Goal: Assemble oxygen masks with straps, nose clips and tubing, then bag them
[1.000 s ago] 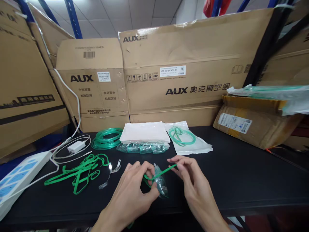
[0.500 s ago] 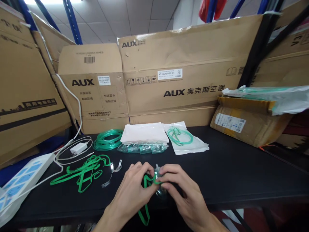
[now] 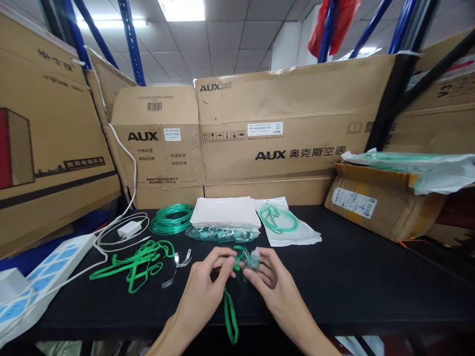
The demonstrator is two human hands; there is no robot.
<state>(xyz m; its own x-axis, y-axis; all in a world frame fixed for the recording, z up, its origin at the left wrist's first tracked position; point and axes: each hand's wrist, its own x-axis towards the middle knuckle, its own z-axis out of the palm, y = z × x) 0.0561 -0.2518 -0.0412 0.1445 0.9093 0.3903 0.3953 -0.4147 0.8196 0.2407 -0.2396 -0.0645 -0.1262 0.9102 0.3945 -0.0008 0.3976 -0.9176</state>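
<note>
I have the left hand (image 3: 212, 273) pinched on the green strap (image 3: 233, 316) — its loop dangling below — and the right hand (image 3: 270, 271) closed around the clear mask (image 3: 254, 262), close beside it. Both sit near the black table's (image 3: 352, 282) front edge.

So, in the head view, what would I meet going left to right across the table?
White plastic power strip, flat green straps, thin silver metal strips, left hand, translucent green plastic piece, right hand, brown cardboard box.
</note>
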